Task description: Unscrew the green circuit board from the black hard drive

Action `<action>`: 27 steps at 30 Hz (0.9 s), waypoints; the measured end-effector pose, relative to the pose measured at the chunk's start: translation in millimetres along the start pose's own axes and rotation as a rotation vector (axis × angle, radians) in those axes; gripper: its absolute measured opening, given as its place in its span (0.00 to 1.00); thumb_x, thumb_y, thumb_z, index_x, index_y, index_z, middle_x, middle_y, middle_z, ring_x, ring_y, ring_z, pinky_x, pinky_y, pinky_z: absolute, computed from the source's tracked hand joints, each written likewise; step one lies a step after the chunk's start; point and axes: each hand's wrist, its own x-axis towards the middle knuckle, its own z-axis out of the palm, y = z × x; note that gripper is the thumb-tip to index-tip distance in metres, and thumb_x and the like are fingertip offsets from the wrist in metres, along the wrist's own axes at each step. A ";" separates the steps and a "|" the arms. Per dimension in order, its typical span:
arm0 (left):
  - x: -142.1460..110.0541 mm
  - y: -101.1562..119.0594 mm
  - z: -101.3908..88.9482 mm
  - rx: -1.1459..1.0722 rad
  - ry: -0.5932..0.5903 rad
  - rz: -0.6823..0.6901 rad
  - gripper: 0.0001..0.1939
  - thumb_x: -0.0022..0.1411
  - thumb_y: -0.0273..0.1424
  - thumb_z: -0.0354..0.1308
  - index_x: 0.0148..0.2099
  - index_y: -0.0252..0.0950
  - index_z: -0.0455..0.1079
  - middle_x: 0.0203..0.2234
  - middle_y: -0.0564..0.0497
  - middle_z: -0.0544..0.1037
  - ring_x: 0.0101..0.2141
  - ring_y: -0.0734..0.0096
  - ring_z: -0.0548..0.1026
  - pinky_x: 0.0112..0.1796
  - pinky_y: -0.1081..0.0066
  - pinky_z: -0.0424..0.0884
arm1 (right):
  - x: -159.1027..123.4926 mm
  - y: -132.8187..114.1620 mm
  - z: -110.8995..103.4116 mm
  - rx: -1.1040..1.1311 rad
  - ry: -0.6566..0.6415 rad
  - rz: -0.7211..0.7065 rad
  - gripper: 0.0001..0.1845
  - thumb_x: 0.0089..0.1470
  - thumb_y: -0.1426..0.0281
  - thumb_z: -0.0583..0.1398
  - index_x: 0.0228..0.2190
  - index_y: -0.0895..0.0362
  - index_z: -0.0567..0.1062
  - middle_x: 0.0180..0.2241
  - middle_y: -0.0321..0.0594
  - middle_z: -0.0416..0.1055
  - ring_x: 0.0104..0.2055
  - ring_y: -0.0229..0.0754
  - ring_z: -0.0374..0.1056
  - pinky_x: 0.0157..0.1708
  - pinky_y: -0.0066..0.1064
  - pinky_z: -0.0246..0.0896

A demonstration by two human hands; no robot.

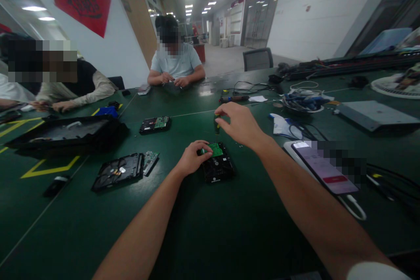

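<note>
The green surface (183,236) bore yellow lines at left. Directly on it lay a black tray (65,133), a central hard drive (218,169), two further drives (116,171), a silver case (374,114) and a screwdriver (235,99).

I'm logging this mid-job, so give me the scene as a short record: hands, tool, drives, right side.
left hand: fingers at the green board on the near drive
right hand: holding the screwdriver
screwdriver: upright, tip down at the green board
left drive: loose circuit board beside it
far drive: beyond the left drive
right side: phone, screen lit
</note>
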 end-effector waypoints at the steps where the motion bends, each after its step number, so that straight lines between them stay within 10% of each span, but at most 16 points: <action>1: 0.1 0.1 0.0 0.001 0.000 0.001 0.04 0.62 0.31 0.64 0.40 0.39 0.79 0.52 0.44 0.78 0.54 0.56 0.75 0.59 0.53 0.65 | -0.1 0.0 0.1 -0.008 -0.001 -0.004 0.07 0.58 0.74 0.63 0.40 0.57 0.77 0.43 0.45 0.77 0.46 0.49 0.72 0.49 0.40 0.66; 27: 0.4 -0.1 0.1 -0.002 0.003 0.005 0.04 0.62 0.31 0.65 0.40 0.38 0.79 0.51 0.42 0.78 0.54 0.55 0.75 0.59 0.52 0.65 | 0.2 0.9 1.8 0.013 0.007 0.031 0.06 0.58 0.74 0.63 0.39 0.56 0.75 0.42 0.45 0.78 0.44 0.48 0.73 0.47 0.39 0.65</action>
